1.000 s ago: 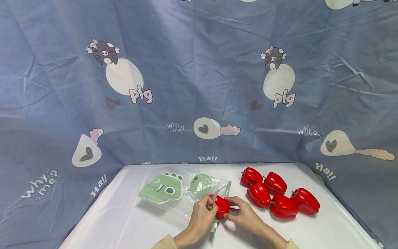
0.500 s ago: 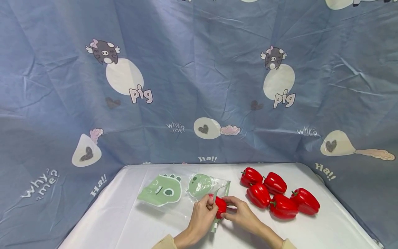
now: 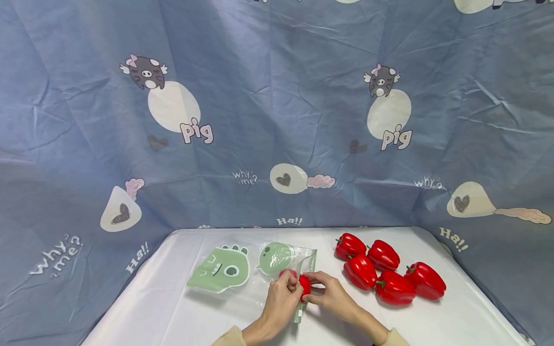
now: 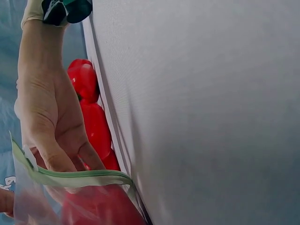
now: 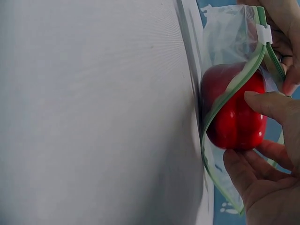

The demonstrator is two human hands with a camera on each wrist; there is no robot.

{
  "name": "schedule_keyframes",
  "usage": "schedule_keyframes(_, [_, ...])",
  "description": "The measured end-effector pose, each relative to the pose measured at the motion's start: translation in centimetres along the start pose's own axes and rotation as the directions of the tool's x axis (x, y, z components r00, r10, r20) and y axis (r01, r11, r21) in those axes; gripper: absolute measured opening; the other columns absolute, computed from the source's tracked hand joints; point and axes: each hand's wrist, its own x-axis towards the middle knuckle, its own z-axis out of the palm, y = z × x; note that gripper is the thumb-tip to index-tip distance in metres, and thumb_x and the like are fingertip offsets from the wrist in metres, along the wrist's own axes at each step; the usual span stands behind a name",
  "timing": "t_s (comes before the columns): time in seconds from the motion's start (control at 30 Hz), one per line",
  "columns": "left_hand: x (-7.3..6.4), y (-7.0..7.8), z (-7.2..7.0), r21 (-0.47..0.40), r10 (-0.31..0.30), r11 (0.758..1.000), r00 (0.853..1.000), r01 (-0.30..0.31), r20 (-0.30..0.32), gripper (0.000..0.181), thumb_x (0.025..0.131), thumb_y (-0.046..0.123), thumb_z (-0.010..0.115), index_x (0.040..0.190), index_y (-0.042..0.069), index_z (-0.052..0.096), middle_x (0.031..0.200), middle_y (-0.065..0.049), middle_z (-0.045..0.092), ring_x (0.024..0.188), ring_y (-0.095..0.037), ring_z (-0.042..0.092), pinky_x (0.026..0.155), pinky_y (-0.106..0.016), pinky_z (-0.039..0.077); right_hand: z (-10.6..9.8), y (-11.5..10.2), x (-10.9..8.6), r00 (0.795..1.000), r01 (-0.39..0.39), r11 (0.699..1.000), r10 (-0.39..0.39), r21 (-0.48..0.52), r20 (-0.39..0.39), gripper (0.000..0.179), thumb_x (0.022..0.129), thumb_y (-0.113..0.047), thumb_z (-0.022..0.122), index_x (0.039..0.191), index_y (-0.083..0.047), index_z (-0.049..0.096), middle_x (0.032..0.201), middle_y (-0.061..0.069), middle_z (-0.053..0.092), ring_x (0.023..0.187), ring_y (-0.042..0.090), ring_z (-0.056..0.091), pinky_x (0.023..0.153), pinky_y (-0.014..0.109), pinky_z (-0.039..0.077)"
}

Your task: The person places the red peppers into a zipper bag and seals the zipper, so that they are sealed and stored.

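A clear zip bag (image 3: 251, 300) with green cartoon prints lies flat, its green-edged mouth facing right. My left hand (image 3: 281, 298) pinches the bag's upper edge at the mouth. With thumb and fingers, my right hand (image 3: 331, 295) holds a red bell pepper (image 3: 305, 284) that sits partly inside the mouth. The right wrist view shows the green zip strip (image 5: 234, 91) crossing the pepper, the thumb on its near side and the fingers at its end. A white slider (image 5: 264, 34) sits on the strip. Only a fingertip (image 4: 5, 201) of my left hand shows in the left wrist view.
Several more red bell peppers (image 3: 391, 288) lie grouped on the right of the white table (image 3: 173, 307). A blue patterned curtain (image 3: 277, 120) hangs behind and at both sides of the table.
My right hand has moved left, pushing the bell pepper deeper into the bag's mouth. The bag has slid slightly left, while my left hand has stayed in place.
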Motion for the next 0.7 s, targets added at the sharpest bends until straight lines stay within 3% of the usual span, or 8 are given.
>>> schedule_keyframes(0.2, [-0.1,-0.1,0.0,0.002,-0.008,1.0,1.0,0.008,0.0,0.012,0.08,0.004,0.062,0.075,0.012,0.055,0.059,0.008,0.058,0.053,0.003,0.049,0.051,-0.016,0.042,0.5,-0.2,0.3,1.0,-0.016,1.0,0.017,0.018,-0.013,0.056,0.079,-0.02,0.078,0.126,0.0,0.055,0.12,0.015,0.063,0.109,0.027,0.064,0.089,0.034,0.052])
schedule_keyframes(0.4, [-0.1,0.0,0.0,0.005,-0.014,1.0,1.0,0.014,-0.003,0.013,0.08,0.003,0.061,0.074,0.013,0.055,0.06,0.008,0.057,0.053,0.003,0.049,0.051,-0.016,0.042,0.8,-2.0,0.5,0.999,-0.025,0.999,0.026,0.025,-0.019,0.052,0.079,-0.007,0.076,0.124,0.004,0.054,0.117,0.016,0.063,0.109,0.032,0.063,0.091,0.037,0.051])
schedule_keyframes(0.7, [0.2,-0.3,-0.1,0.012,-0.013,1.0,1.0,0.013,-0.007,0.012,0.082,0.005,0.061,0.076,0.014,0.057,0.061,0.009,0.058,0.055,0.003,0.05,0.053,-0.017,0.043,1.4,-0.1,1.4,0.999,-0.036,0.998,0.035,0.054,0.019,0.051,0.08,-0.012,0.076,0.125,-0.001,0.056,0.121,0.013,0.061,0.112,0.022,0.062,0.091,0.029,0.051])
